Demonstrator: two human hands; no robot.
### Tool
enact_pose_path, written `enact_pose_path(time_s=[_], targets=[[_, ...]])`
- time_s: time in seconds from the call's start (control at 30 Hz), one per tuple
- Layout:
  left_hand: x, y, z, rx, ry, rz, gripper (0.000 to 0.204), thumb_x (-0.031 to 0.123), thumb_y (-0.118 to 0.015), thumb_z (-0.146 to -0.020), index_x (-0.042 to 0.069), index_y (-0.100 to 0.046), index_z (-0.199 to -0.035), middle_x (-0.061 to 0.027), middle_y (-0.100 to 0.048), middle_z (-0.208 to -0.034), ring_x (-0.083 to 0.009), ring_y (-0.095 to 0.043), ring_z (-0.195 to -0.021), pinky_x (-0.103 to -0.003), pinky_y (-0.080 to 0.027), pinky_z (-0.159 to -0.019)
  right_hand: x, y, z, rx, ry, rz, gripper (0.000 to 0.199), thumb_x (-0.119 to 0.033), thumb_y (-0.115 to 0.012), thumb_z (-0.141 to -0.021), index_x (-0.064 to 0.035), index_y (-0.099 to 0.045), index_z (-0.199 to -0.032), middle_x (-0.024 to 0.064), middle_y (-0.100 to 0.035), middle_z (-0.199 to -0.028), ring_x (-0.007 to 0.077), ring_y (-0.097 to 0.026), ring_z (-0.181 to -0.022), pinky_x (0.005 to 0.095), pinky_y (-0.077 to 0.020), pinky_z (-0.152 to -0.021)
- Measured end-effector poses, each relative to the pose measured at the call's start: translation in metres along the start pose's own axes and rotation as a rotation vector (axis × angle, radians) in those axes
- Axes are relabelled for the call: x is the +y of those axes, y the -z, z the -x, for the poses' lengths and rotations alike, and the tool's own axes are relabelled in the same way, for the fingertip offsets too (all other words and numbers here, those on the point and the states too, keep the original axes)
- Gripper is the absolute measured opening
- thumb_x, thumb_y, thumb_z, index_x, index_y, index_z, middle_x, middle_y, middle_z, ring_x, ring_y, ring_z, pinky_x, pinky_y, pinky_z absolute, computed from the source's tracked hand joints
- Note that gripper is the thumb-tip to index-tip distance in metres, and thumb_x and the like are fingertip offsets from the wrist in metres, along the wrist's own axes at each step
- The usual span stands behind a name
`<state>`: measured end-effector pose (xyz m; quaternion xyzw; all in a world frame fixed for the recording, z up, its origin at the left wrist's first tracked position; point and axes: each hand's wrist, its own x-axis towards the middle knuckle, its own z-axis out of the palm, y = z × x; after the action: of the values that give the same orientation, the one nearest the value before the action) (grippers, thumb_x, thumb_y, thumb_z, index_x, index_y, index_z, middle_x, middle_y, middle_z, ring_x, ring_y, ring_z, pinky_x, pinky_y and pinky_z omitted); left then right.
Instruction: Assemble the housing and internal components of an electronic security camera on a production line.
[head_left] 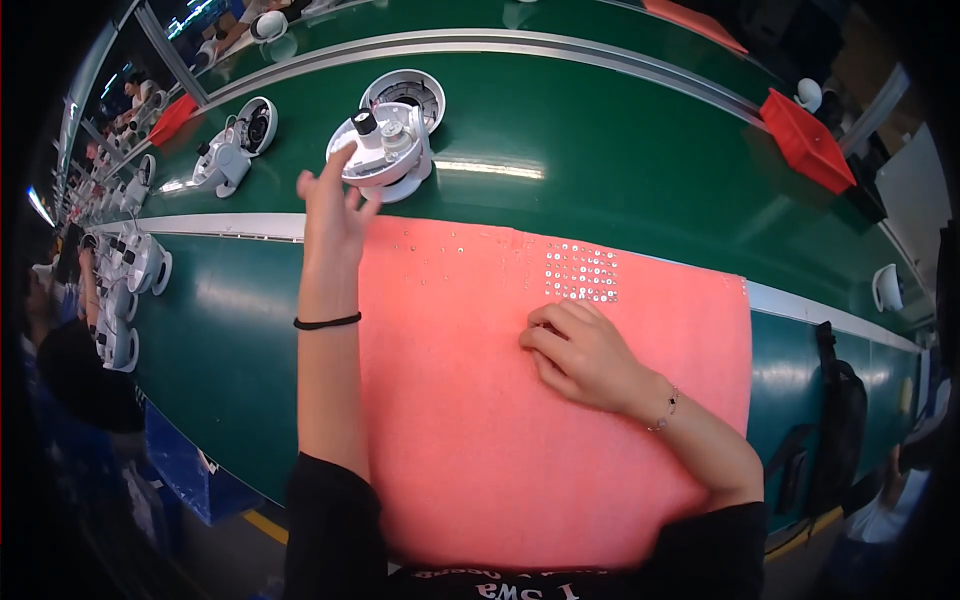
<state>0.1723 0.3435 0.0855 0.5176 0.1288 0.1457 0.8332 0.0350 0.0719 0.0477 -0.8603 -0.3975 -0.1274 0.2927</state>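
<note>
My left hand (340, 205) reaches up to a white round-bodied device (385, 172) with an opened shell, a black knob and a small white motor-like part inside. Its fingers are spread at the device's near left edge; whether they touch it I cannot tell. A pink cloth (460, 400) lies before me. Over it my right hand (585, 358) is closed, its fingers curled together just below a neat grid of small shiny metal pieces (580, 272). Anything between those fingertips is hidden. A few loose metal pieces (428, 262) are scattered on the cloth's upper left.
Another opened white device (235, 148) stands further left on the green conveyor (600, 140). More white devices (130, 270) crowd the far left, near a co-worker's arm (88, 285). A red tray (808, 142) sits at the back right. A black object (838, 420) lies right of the cloth.
</note>
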Motion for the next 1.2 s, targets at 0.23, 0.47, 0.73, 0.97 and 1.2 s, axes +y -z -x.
enact_pose_path(time_s=[0.23,0.47,0.73,0.97,1.2], targets=[[-0.053,0.009,-0.02,-0.186,0.129,0.317,0.057,0.013,-0.063,-0.086,0.006,-0.031,-0.132,-0.0136,-0.039,-0.13,-0.0288,-0.043,-0.123,-0.041,-0.036,-0.107,-0.007,-0.004,-0.002,-0.001,0.005,-0.002,0.02,-0.004,-0.063,-0.072,-0.0045,-0.058,-0.091,0.0085,-0.053,-0.093,0.0262,-0.053,-0.084,0.0371,-0.0447,-0.076],[-0.025,-0.003,0.0,-0.204,0.1,0.237,0.059,0.021,-0.064,-0.083,-0.004,-0.034,-0.127,-0.0238,-0.044,-0.124,-0.0323,-0.051,-0.117,-0.039,-0.044,-0.102,-0.009,0.001,0.0,0.028,0.0,0.001,0.028,-0.005,-0.063,-0.072,-0.0044,-0.058,-0.1,0.0116,-0.054,-0.103,0.0288,-0.055,-0.091,0.0384,-0.0455,-0.078],[0.027,-0.008,0.028,-0.365,0.154,-0.008,0.063,0.043,-0.056,-0.082,-0.008,-0.045,-0.118,-0.0254,-0.061,-0.099,-0.0298,-0.066,-0.089,-0.032,-0.057,-0.08,0.015,0.023,-0.001,0.534,-0.135,0.304,0.081,-0.002,-0.076,-0.067,-0.0144,-0.034,-0.135,0.0203,-0.029,-0.13,0.0358,-0.042,-0.109,0.0437,-0.0437,-0.084],[0.038,-0.023,0.048,-0.529,0.195,-0.101,0.059,0.044,-0.042,-0.086,-0.008,-0.051,-0.114,-0.02,-0.065,-0.092,-0.0239,-0.069,-0.073,-0.031,-0.059,-0.061,0.027,0.045,0.002,0.678,-0.112,0.606,0.084,0.0,-0.079,-0.064,-0.0137,-0.035,-0.134,0.019,-0.021,-0.136,0.0381,-0.035,-0.121,0.0448,-0.0411,-0.093],[0.048,-0.035,0.07,-0.479,0.164,-0.157,0.059,0.046,-0.042,-0.086,-0.006,-0.056,-0.111,-0.0179,-0.066,-0.092,-0.026,-0.069,-0.073,-0.036,-0.06,-0.062,0.01,0.044,-0.004,0.678,-0.029,0.755,0.061,0.003,-0.074,-0.062,-0.0251,-0.061,-0.115,0.0166,-0.031,-0.128,0.0386,-0.032,-0.117,0.0433,-0.0399,-0.092]])
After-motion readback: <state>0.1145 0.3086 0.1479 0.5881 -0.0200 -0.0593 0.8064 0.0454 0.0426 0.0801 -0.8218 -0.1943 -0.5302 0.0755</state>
